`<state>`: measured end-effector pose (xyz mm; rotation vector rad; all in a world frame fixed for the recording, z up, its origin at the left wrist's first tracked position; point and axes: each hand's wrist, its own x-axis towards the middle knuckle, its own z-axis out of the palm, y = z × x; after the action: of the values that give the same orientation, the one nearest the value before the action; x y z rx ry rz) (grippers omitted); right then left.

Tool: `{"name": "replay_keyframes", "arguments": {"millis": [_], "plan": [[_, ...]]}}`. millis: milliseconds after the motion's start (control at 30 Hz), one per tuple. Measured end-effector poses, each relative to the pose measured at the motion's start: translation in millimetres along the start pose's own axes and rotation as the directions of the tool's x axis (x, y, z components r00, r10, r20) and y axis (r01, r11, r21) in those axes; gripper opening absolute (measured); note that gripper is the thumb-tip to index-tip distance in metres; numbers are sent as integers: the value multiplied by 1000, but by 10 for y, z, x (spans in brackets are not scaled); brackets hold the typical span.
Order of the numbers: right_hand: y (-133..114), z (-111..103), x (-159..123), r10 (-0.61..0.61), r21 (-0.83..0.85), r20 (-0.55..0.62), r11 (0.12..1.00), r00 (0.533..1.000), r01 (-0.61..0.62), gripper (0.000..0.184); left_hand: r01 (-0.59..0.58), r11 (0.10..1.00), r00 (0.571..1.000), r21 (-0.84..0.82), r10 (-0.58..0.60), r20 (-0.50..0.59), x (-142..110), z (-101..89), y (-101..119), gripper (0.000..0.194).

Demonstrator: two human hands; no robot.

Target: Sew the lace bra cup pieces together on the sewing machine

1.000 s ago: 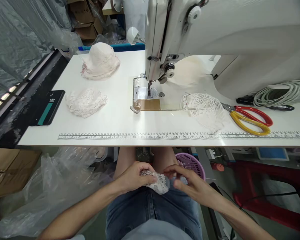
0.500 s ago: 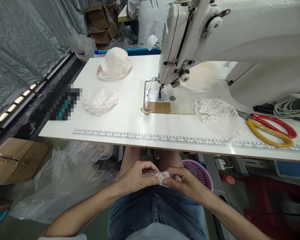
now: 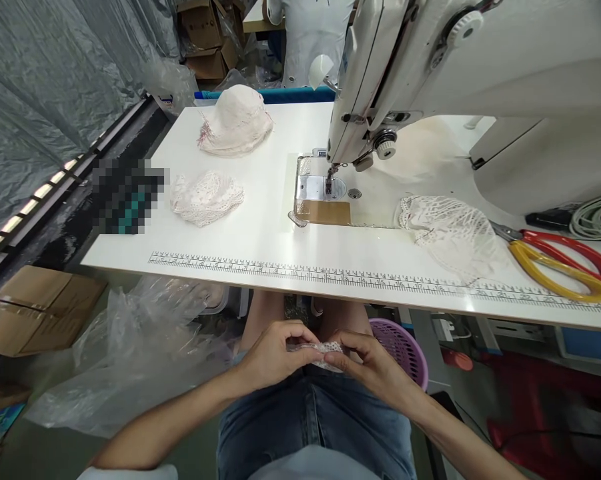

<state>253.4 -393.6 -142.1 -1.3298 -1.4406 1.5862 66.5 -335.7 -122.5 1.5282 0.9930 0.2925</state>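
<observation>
A small piece of white lace fabric (image 3: 330,348) is held over my lap, below the table's front edge. My left hand (image 3: 279,355) pinches its left end between thumb and fingers. At its right end my right hand (image 3: 363,357) grips it the same way, the two thumbs close together. The fingers cover much of the lace. Above, on the table, stands a white sewing machine (image 3: 375,87) with its presser foot over the metal needle plate (image 3: 313,188).
On the white table (image 3: 265,243) lie a lace piece (image 3: 207,199), a stack of pale fabric cups (image 3: 237,120), another lace piece (image 3: 450,230) and red-and-yellow-handled scissors (image 3: 563,263). A purple basket (image 3: 400,347) is under the table. A person (image 3: 315,40) sits beyond it.
The lace between my hands now looks flatter and more folded, with my fingers slightly shifted. The camera view has tilted a little, so the table items appear slightly displaced.
</observation>
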Motion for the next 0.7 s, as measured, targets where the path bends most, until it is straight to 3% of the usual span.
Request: {"name": "replay_keyframes", "arguments": {"millis": [233, 400, 500, 700], "plan": [[-2, 20, 6, -11, -113, 0, 994, 1000, 11, 35, 58, 998, 996, -6, -58, 75, 15, -3, -24, 20], [-20, 15, 5, 14, -166, 1, 986, 1000, -13, 29, 87, 996, 994, 33, -89, 57, 8, -12, -47, 17], [11, -36, -23, 57, -128, 12, 990, 998, -55, 23, 114, 990, 992, -83, -108, 68, 6, -28, -62, 17], [55, -155, -79, 152, -26, 24, 988, 988, -151, 29, 196, 902, 975, -385, -137, 174, 1, -58, -103, 17]]}}
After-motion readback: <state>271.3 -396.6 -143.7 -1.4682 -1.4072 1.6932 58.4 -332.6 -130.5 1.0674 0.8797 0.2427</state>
